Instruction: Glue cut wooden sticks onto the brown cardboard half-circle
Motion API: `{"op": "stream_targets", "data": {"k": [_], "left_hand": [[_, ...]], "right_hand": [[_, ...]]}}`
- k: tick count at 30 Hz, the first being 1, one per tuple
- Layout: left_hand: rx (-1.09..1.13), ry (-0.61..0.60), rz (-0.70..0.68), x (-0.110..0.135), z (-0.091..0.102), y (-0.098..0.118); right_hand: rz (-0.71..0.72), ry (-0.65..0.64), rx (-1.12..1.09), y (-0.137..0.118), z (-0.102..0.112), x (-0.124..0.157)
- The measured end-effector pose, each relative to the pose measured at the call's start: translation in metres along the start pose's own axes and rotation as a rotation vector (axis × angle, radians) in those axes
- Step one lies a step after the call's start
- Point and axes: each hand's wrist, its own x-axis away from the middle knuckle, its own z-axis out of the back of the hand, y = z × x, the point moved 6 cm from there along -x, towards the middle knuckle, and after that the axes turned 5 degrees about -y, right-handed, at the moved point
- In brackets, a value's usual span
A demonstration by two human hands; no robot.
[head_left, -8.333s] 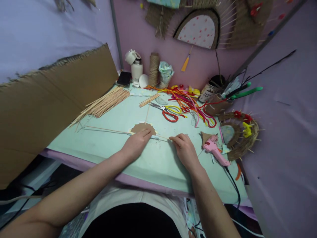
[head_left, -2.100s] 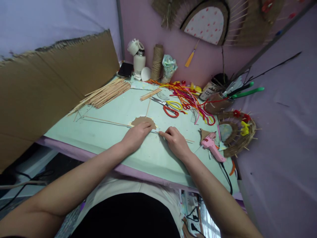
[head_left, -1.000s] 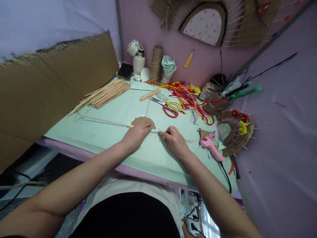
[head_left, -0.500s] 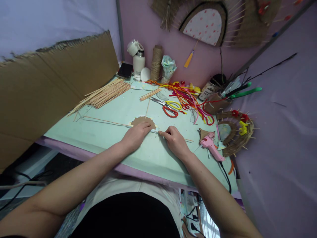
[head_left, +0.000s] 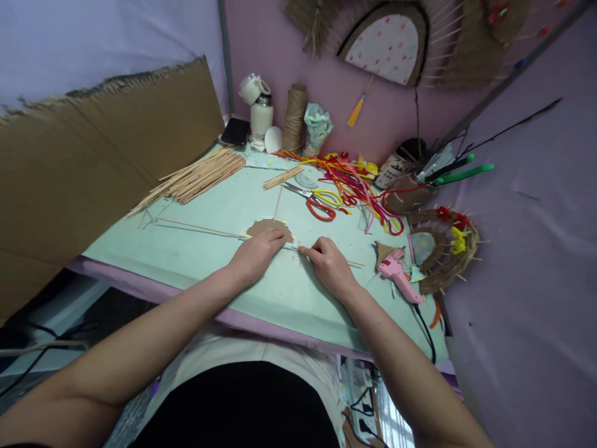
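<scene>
A brown cardboard half-circle with a pale patterned edge lies on the table. My left hand rests over its lower edge, fingers lying flat on it. One thin wooden stick points away from its curved top, and another stick runs out from its left corner. At the right corner, my right hand has its fingers closed on a wooden skewer, whose far end shows past the knuckles; the fingertips touch the corner. The part under the hand is hidden.
Scissors, a bundle of sticks and colourful pipe cleaners lie farther back. To the right are a pink glue gun and a decorated wreath. A twine spool and a bottle stand behind. Cardboard walls the left.
</scene>
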Motion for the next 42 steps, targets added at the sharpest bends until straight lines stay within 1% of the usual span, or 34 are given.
{"op": "stream_targets", "data": {"k": [6, 10, 18, 22, 25, 30, 33, 37, 42], "left_hand": [[0.010, 0.015, -0.014, 0.000, -0.001, -0.002], [-0.008, 0.014, -0.018, 0.000, -0.003, -0.003], [0.001, -0.007, 0.007, 0.000, -0.002, -0.002], [-0.003, -0.020, 0.016, 0.000, -0.002, -0.001], [0.009, -0.017, 0.023, 0.000, -0.001, -0.002], [0.004, 0.014, -0.021, 0.001, -0.002, -0.002], [-0.019, 0.036, -0.048, 0.003, -0.004, -0.003], [-0.054, 0.037, -0.064, 0.004, -0.006, -0.003], [-0.070, 0.058, -0.058, 0.006, -0.007, -0.004]], "right_hand": [[0.047, 0.035, 0.080, 0.001, -0.001, 0.001], [0.059, 0.033, 0.093, 0.000, -0.001, 0.001], [0.013, 0.008, 0.031, 0.000, -0.001, 0.000], [0.004, -0.002, 0.043, 0.001, -0.001, 0.000], [0.051, -0.013, 0.089, -0.001, -0.003, 0.001], [0.085, -0.013, 0.193, -0.003, -0.004, 0.005], [0.171, -0.006, 0.321, -0.008, -0.004, 0.008], [0.241, 0.034, 0.405, -0.010, -0.004, 0.012], [0.273, 0.118, 0.404, -0.010, 0.000, 0.013]]}}
